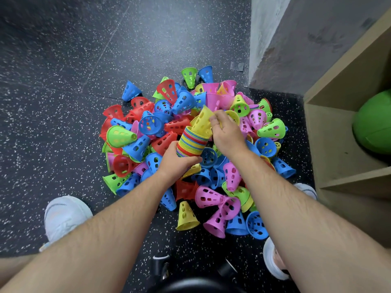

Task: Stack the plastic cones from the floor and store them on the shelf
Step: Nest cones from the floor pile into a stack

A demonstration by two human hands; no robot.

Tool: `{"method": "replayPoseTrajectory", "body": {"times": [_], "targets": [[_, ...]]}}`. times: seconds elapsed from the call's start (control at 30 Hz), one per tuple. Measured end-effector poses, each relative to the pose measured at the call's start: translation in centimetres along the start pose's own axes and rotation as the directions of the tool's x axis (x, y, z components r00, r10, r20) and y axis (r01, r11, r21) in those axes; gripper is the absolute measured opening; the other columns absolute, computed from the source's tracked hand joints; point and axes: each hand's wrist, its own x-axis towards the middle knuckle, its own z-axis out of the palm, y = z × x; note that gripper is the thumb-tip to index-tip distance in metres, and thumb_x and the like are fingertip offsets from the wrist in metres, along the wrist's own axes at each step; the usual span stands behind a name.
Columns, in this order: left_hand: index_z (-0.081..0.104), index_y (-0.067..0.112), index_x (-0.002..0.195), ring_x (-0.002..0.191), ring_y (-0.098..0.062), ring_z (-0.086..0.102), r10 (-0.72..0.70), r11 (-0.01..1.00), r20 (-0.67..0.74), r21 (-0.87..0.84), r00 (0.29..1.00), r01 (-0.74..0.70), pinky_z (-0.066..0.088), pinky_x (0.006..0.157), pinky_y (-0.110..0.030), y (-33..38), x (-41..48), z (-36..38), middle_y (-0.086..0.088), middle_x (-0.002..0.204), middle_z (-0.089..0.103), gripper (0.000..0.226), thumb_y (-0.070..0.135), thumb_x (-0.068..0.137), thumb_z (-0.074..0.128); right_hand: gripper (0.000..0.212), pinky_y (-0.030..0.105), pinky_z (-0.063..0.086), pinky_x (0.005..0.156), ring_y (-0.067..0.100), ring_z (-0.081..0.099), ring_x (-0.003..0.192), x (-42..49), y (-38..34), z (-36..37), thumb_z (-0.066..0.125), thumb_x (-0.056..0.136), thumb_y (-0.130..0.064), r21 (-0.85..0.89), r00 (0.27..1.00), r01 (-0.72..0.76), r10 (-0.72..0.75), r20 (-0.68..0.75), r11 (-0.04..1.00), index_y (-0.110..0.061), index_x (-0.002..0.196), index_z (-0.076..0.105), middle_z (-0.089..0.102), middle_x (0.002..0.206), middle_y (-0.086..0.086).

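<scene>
A round green ball (374,127) is sitting far right, a grey concrete wall (296,39) rising nearby, a white sneaker (65,216) standing lower left.

Place: we take this for a gym or sports-kit storage corner.
Floor: we see black speckled rubber tiles (63,81).
Gear: we find a heap of perforated training cones (208,196) and a green ball (374,125) in a wooden shelf (330,144).
Wall: we note a bare grey concrete wall (296,39).

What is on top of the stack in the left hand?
A yellow cone, pinched by the right hand, sits on the end of the stack. The left hand covers the stack's lower end.
</scene>
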Motion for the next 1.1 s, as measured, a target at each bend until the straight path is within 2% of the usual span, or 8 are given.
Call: {"method": "replayPoseTrajectory", "body": {"times": [0.17,0.33,0.47,0.57,0.67,0.77,0.9,1.1], "targets": [[0.055,0.019,0.110,0.077,-0.015,0.067,0.002,1.000,-0.039,-0.021,0.999,-0.003,0.056,0.066,-0.026,0.1,0.0,-0.7,-0.003,0.094,0.067,0.055,0.020,0.069,0.092,0.033,0.039,0.047,0.088,0.017,0.057,0.101,-1.0,-0.4,1.5,0.035,0.103,-0.047,0.022,0.965,0.050,-0.054,0.255,0.999,-0.028,0.112,0.061,0.065,0.103,-0.003],[0.053,0.016,0.119,0.079,-0.016,0.068,-0.001,1.000,-0.021,-0.031,1.000,0.000,0.058,0.065,-0.024,-0.2,-0.5,-1.9,-0.008,0.101,0.067,0.061,0.016,0.072,0.091,0.038,0.038,0.044,0.103,0.013,0.056,0.121,-1.2,-0.6,1.6,0.034,0.099,-0.052,0.142,0.965,-0.097,0.058,0.255,0.985,-0.036,0.127,0.055,0.063,0.127,-0.002],[0.052,0.015,0.122,0.076,-0.010,0.064,-0.008,0.999,-0.022,-0.053,1.000,0.007,0.052,0.058,-0.013,-0.2,-1.1,-2.7,-0.003,0.097,0.064,0.059,0.013,0.076,0.088,0.024,0.046,0.050,0.094,0.017,0.057,0.106,-1.7,0.4,1.2,0.042,0.094,-0.025,-0.106,0.984,-0.109,0.122,0.128,0.988,-0.024,0.108,0.062,0.063,0.109,-0.003],[0.053,0.012,0.119,0.073,-0.008,0.062,-0.008,0.999,-0.026,-0.043,1.000,0.006,0.049,0.056,-0.010,-0.6,-1.4,-3.1,-0.001,0.093,0.063,0.054,0.010,0.077,0.087,0.029,0.048,0.040,0.104,0.023,0.047,0.118,-2.2,1.2,1.1,0.044,0.089,-0.012,-0.368,0.962,-0.012,0.112,0.250,0.930,-0.020,0.094,0.071,0.064,0.111,-0.002],[0.054,0.012,0.119,0.074,-0.008,0.064,-0.018,0.999,-0.027,-0.040,0.999,0.017,0.051,0.058,-0.014,-1.0,-1.3,-3.4,-0.003,0.096,0.067,0.056,0.013,0.075,0.090,0.036,0.045,0.024,0.115,0.025,0.034,0.133,-2.6,2.0,1.7,0.043,0.092,-0.014,-0.530,0.919,0.038,0.179,0.352,0.847,-0.020,0.113,0.072,0.054,0.140,-0.005],[0.053,0.013,0.121,0.075,-0.009,0.065,-0.029,0.999,-0.019,-0.035,0.999,0.029,0.048,0.055,-0.013,-1.3,-1.3,-3.5,-0.005,0.098,0.067,0.060,0.015,0.074,0.090,0.043,0.043,0.024,0.113,0.025,0.033,0.132,-2.9,2.6,2.2,0.043,0.092,-0.016,-0.565,0.902,0.034,0.218,0.373,0.825,-0.021,0.131,0.063,0.053,0.143,-0.004],[0.053,0.014,0.122,0.078,-0.010,0.064,-0.030,0.999,-0.018,-0.036,0.999,0.029,0.046,0.054,-0.009,-1.2,-1.4,-3.4,-0.004,0.100,0.065,0.060,0.014,0.075,0.089,0.039,0.047,0.033,0.113,0.025,0.042,0.133,-3.0,2.3,2.0,0.048,0.100,-0.026,-0.411,0.944,-0.087,0.207,0.257,0.908,-0.013,0.136,0.056,0.052,0.142,0.002],[0.052,0.018,0.125,0.086,-0.012,0.069,-0.032,0.999,-0.012,-0.043,0.999,0.031,0.050,0.066,-0.020,-1.1,-1.2,-3.3,-0.004,0.106,0.068,0.065,0.021,0.073,0.091,0.067,0.025,0.036,0.091,0.008,0.045,0.112,-2.2,-0.5,0.0,0.073,0.079,-0.063,-0.012,0.975,-0.224,0.224,-0.005,0.975,-0.018,0.124,0.055,0.047,0.121,-0.007]]}}
